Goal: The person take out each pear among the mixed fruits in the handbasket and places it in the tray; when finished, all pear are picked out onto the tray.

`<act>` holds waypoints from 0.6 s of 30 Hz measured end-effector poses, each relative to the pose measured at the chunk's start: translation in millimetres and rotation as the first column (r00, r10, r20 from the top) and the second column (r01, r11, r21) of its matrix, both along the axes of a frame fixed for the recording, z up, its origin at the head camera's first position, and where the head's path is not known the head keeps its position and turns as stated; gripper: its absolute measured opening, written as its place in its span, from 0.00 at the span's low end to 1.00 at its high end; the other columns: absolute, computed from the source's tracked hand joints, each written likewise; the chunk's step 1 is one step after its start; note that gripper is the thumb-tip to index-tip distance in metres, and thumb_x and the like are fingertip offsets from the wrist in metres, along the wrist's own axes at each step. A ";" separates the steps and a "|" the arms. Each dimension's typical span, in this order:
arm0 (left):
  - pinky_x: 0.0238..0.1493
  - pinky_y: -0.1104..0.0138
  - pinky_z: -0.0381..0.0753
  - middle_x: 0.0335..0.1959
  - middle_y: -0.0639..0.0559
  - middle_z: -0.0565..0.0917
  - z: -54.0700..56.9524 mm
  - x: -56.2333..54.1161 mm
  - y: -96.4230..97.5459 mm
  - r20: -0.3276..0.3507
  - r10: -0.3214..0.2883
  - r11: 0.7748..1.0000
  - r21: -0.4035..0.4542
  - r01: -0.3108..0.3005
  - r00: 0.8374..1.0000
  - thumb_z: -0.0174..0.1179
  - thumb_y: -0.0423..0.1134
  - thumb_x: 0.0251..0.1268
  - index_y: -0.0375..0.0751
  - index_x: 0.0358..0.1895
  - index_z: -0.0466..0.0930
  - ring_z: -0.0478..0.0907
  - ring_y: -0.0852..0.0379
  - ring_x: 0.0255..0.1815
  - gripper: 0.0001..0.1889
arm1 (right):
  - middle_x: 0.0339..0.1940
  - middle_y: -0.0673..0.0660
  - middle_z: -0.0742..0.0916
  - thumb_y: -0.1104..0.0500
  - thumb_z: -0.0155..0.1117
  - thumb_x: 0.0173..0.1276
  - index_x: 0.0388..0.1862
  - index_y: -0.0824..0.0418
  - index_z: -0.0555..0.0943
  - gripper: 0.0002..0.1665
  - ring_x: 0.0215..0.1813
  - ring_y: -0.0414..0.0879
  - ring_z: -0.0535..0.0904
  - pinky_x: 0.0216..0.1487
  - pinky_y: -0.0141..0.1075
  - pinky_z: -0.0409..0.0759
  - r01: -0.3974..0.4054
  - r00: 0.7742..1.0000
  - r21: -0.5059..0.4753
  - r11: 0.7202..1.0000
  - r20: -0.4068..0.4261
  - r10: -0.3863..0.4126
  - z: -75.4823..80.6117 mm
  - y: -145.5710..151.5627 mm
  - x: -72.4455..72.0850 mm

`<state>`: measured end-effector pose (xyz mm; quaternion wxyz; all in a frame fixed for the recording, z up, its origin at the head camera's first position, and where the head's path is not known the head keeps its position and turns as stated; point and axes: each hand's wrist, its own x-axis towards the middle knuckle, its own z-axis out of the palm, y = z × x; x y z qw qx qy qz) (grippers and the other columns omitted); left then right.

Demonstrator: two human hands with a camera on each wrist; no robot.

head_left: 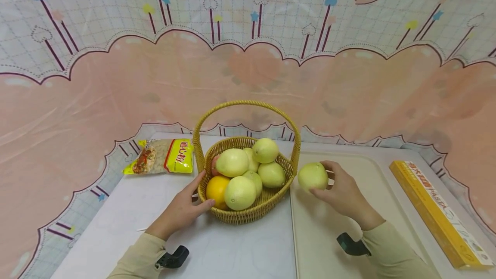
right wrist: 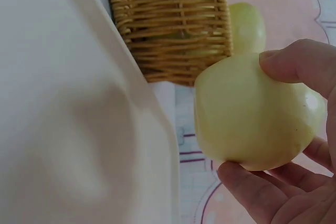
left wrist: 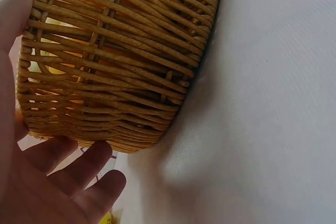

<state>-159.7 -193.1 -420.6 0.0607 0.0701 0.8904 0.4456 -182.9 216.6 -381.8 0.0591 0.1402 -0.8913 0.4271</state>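
In the head view a wicker basket (head_left: 248, 216) with a tall handle stands in the middle of the table. Several pale green melons (head_left: 240, 193) and an orange (head_left: 217, 190) fill it; a reddish fruit is mostly hidden behind them. My left hand (head_left: 184, 210) rests on the basket's left side, its thumb at the rim and its other fingers loosely spread, as the left wrist view shows. To the right of the basket, my right hand (head_left: 345, 190) holds another pale green melon (right wrist: 257, 114) between thumb and fingers, above the tray (head_left: 348, 236).
A yellow bag of pasta (head_left: 166, 156) lies at the back left. Along the right edge of the table lies a long orange-and-white pasta box (head_left: 441, 216), beside the tray. Behind the table hangs a patterned pink curtain (head_left: 248, 72).
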 end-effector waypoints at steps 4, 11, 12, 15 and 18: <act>0.68 0.46 0.68 0.78 0.35 0.56 -0.1 -0.3 0.3 -0.004 -0.005 1.000 -0.008 0.005 1.000 0.65 0.56 0.65 0.43 0.81 0.47 0.67 0.35 0.69 0.49 | 0.62 0.73 0.76 0.64 0.76 0.57 0.67 0.74 0.65 0.43 0.63 0.69 0.74 0.54 0.52 0.83 0.010 1.000 -0.014 1.000 0.009 -0.010 -2.1 -1.0 -3.3; 0.69 0.45 0.67 0.78 0.34 0.55 1.7 -1.2 -0.3 0.005 -0.003 1.000 -0.012 0.003 1.000 0.64 0.57 0.66 0.42 0.81 0.46 0.66 0.35 0.70 0.49 | 0.62 0.73 0.76 0.64 0.76 0.57 0.66 0.73 0.65 0.42 0.63 0.70 0.74 0.54 0.54 0.82 0.012 1.000 -0.014 1.000 0.004 -0.012 -2.7 -3.0 -7.8; 0.69 0.45 0.67 0.78 0.34 0.55 2.2 -1.2 -0.8 0.006 -0.003 1.000 -0.009 0.004 1.000 0.64 0.56 0.66 0.42 0.81 0.46 0.66 0.35 0.70 0.49 | 0.62 0.73 0.76 0.64 0.76 0.57 0.66 0.73 0.65 0.42 0.62 0.70 0.74 0.54 0.54 0.82 0.012 1.000 -0.015 1.000 0.004 -0.012 -2.7 -3.7 -8.4; 0.70 0.45 0.65 0.78 0.34 0.54 3.0 -1.3 -1.7 0.007 -0.005 1.000 -0.002 0.005 1.000 0.64 0.56 0.66 0.42 0.81 0.46 0.64 0.34 0.71 0.49 | 0.62 0.74 0.76 0.64 0.76 0.57 0.66 0.73 0.65 0.42 0.62 0.70 0.75 0.53 0.53 0.83 0.013 1.000 -0.021 1.000 0.010 -0.012 -2.0 -5.7 -10.3; 0.70 0.45 0.64 0.79 0.34 0.53 2.7 -1.9 -2.1 0.012 -0.002 1.000 -0.004 0.002 1.000 0.64 0.56 0.66 0.42 0.82 0.45 0.64 0.34 0.72 0.49 | 0.62 0.74 0.76 0.62 0.76 0.58 0.67 0.74 0.65 0.43 0.62 0.70 0.75 0.53 0.53 0.83 0.018 1.000 -0.021 1.000 0.021 -0.017 -0.9 -6.8 -11.8</act>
